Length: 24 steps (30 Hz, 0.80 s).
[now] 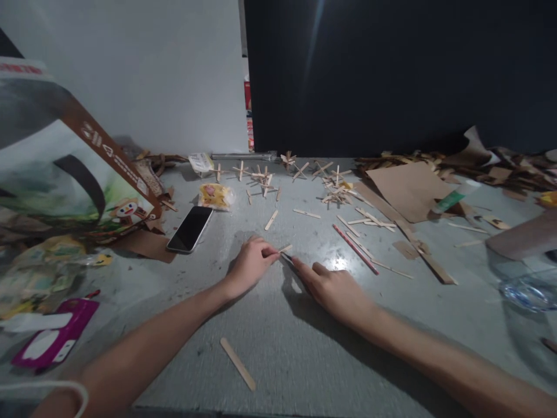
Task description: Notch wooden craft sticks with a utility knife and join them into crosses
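Observation:
My left hand [255, 261] is closed, pinching a small wooden craft stick [286, 248] between thumb and fingertips just above the table. My right hand [333, 290] grips a thin, dark-tipped tool that looks like a craft knife [286, 256], its handle mostly hidden under the fingers. The tool's tip meets the stick beside my left fingertips. Beyond my hands lie a loose craft stick [271, 220] and another marked with a small dark spot [307, 213]. Nearer me, a whole craft stick [237, 363] lies flat.
Crossed-stick pieces [263, 177] stand along the back. A striped red rod [355, 249] and several sticks lie right of centre. A phone [190, 229], yellow packet [215, 197], paper bag [65, 157] and purple device [58, 334] are left; cardboard [409, 191] and a clear container [533, 290] are right.

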Available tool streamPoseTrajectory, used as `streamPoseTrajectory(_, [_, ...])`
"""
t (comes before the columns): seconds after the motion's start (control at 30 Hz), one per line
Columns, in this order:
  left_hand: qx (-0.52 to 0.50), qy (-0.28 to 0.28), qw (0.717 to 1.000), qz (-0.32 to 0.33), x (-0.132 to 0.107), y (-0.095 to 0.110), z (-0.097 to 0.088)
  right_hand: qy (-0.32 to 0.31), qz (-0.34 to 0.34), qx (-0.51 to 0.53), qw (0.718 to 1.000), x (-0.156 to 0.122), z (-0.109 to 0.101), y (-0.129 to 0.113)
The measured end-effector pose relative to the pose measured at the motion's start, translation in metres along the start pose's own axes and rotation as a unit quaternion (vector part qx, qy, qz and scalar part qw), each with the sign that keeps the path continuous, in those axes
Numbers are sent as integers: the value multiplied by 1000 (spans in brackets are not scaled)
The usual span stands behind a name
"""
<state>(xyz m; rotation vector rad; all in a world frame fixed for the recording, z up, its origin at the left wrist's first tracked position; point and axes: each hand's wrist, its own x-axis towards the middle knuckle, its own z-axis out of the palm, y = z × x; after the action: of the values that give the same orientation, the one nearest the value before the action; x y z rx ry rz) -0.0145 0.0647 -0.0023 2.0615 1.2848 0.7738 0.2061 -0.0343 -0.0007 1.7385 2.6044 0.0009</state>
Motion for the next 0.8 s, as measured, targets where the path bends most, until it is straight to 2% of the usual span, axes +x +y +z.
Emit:
streamPoseTrajectory(0.3, [-2,2,1000,-8,1,4,0,-43,-4,-24,999,3,-11,-3])
streamPoseTrajectory(0.6, [2,2,1000,-1,1,0,1,-33,-28,-27,999,2,-11,-2])
streamPoseTrajectory(0.8, [-8,-2,1000,-8,2,-3,1,-26,-13,-27,999,2,-7,-4])
